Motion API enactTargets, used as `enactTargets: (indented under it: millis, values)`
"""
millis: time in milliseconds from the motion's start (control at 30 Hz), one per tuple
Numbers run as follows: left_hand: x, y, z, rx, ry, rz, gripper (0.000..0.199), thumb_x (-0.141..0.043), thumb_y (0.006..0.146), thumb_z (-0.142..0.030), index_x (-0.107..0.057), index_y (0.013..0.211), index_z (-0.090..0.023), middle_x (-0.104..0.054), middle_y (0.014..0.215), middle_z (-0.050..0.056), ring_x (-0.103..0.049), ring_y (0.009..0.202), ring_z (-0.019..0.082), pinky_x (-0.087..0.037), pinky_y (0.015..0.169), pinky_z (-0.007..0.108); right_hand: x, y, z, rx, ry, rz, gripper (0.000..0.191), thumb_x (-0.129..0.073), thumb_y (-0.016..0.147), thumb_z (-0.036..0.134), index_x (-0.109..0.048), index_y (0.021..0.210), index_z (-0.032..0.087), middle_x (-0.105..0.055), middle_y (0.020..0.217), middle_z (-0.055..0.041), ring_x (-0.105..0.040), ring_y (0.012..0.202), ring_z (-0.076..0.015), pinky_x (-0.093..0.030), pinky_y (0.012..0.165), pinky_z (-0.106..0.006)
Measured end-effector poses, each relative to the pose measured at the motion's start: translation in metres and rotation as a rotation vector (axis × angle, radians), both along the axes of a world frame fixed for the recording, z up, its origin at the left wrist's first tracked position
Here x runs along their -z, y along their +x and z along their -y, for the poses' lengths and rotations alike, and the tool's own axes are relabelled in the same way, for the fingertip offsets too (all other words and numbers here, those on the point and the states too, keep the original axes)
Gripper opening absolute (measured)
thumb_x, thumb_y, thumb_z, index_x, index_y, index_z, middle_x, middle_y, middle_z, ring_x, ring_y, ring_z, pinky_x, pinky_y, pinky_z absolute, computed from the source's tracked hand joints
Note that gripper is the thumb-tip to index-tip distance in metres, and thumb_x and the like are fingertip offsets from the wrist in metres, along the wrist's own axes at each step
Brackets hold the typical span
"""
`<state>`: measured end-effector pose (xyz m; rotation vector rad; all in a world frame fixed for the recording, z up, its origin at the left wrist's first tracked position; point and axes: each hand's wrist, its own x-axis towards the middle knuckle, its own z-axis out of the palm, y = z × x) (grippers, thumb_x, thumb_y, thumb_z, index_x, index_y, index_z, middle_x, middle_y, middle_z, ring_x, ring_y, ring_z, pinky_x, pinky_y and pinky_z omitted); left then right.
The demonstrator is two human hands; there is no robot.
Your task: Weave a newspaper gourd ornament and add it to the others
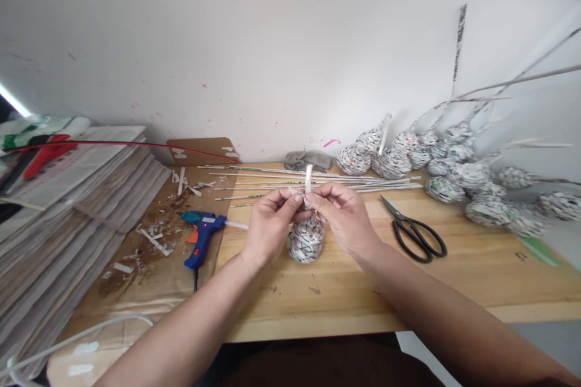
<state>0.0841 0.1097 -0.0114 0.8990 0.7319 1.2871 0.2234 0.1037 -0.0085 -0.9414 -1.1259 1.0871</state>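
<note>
Pinching with the fingers (pixel 278 195) and thumb of the left hand (pixel 265 227), drawn almost together at the narrow neck of the woven paper bulb (pixel 306 243). Gripping likewise with the right hand (pixel 347 217), thumb and fingertips nearly meeting at that neck, just beside the upright white stem (pixel 308 175). Cannot tell which strand lies between the fingertips. Keeping the bulb upright, with the wooden table (pixel 345 296) beneath; cannot tell whether touching. Can see, left of the bulb, a blue glue gun (pixel 202 242) and, well left, a stack of newspapers (pixel 77 242). Can see, behind the bulb, thin paper sticks (pixel 385 182) and a grey cloth (pixel 313 161); right of the bulb, black-handled scissors (pixel 412 227); farther right and behind, similar woven bulbs (pixel 469 174).
</note>
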Motion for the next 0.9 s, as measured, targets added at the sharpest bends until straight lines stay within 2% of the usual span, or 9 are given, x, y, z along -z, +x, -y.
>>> enactTargets:
  millis: [133,267,367,500,600,733,800,900]
  values:
    - [-0.007,-0.001,0.008,0.018,-0.003,0.048,0.024,-0.091,0.067,-0.03,-0.076,0.076,-0.014,-0.076,0.084,0.003,-0.072,0.077,0.013,-0.064,0.077,0.025,-0.001,0.0,0.005,0.07,0.084,0.107,0.017,-0.083,0.075,0.034,-0.072,0.073,0.021,-0.069,0.071,-0.0007,-0.06,0.066,-0.0147,-0.05,0.062,-0.028]
    - [-0.009,-0.003,0.01,-0.002,0.032,0.03,0.021,-0.089,0.07,-0.031,-0.077,0.075,-0.015,-0.077,0.081,0.002,-0.071,0.073,0.013,-0.065,0.075,0.029,-0.002,-0.003,0.014,0.152,0.221,0.289,0.014,-0.074,0.086,0.031,-0.07,0.076,0.022,-0.066,0.077,-0.0024,-0.06,0.069,-0.0159,-0.05,0.061,-0.029]
    - [-0.007,-0.004,0.007,-0.057,0.052,-0.005,0.023,-0.09,0.068,-0.033,-0.075,0.069,-0.015,-0.076,0.079,0.001,-0.07,0.071,0.013,-0.064,0.071,0.027,-0.001,-0.004,0.017,0.151,0.282,0.353,0.008,-0.069,0.09,0.028,-0.071,0.084,0.022,-0.069,0.085,-0.0041,-0.063,0.075,-0.0175,-0.051,0.065,-0.031]
    - [-0.006,-0.004,0.002,-0.147,0.118,-0.098,0.021,-0.089,0.07,-0.033,-0.077,0.074,-0.017,-0.078,0.082,0.002,-0.071,0.073,0.014,-0.063,0.071,0.026,-0.002,-0.004,0.018,0.114,0.309,0.378,0.01,-0.066,0.091,0.025,-0.074,0.097,0.023,-0.074,0.098,-0.007,-0.067,0.089,-0.0209,-0.051,0.067,-0.032]
    - [-0.007,-0.005,0.002,-0.191,0.219,-0.19,0.016,-0.087,0.072,-0.031,-0.08,0.078,-0.017,-0.08,0.083,0.004,-0.073,0.074,0.016,-0.062,0.071,0.027,-0.005,-0.005,0.017,0.108,0.213,0.301,0.015,-0.07,0.089,0.034,-0.073,0.096,0.021,-0.075,0.098,-0.0076,-0.066,0.079,-0.0194,-0.049,0.064,-0.032]
    - [-0.008,-0.006,0.007,-0.253,0.345,-0.332,0.01,-0.085,0.073,-0.023,-0.081,0.082,-0.02,-0.081,0.083,0.004,-0.073,0.077,0.018,-0.061,0.075,0.028,-0.009,-0.005,0.016,0.143,0.115,0.244,0.026,-0.08,0.079,0.044,-0.07,0.084,0.02,-0.072,0.087,-0.0043,-0.054,0.058,-0.0123,-0.042,0.054,-0.029]
    - [-0.008,-0.006,0.011,-0.264,0.375,-0.391,0.008,-0.084,0.074,-0.022,-0.081,0.081,-0.02,-0.08,0.084,0.004,-0.073,0.079,0.018,-0.06,0.076,0.028,-0.009,-0.006,0.017,0.154,0.127,0.257,0.026,-0.078,0.081,0.044,-0.067,0.08,0.02,-0.07,0.081,-0.0023,-0.05,0.055,-0.011,-0.039,0.051,-0.028]
    - [-0.009,-0.005,0.015,-0.222,0.352,-0.364,0.007,-0.083,0.075,-0.025,-0.08,0.079,-0.019,-0.08,0.085,0.005,-0.072,0.08,0.019,-0.06,0.077,0.029,-0.009,-0.005,0.019,0.162,0.201,0.295,0.022,-0.071,0.089,0.039,-0.062,0.078,0.021,-0.065,0.076,-0.0007,-0.053,0.059,-0.0124,-0.042,0.056,-0.028]
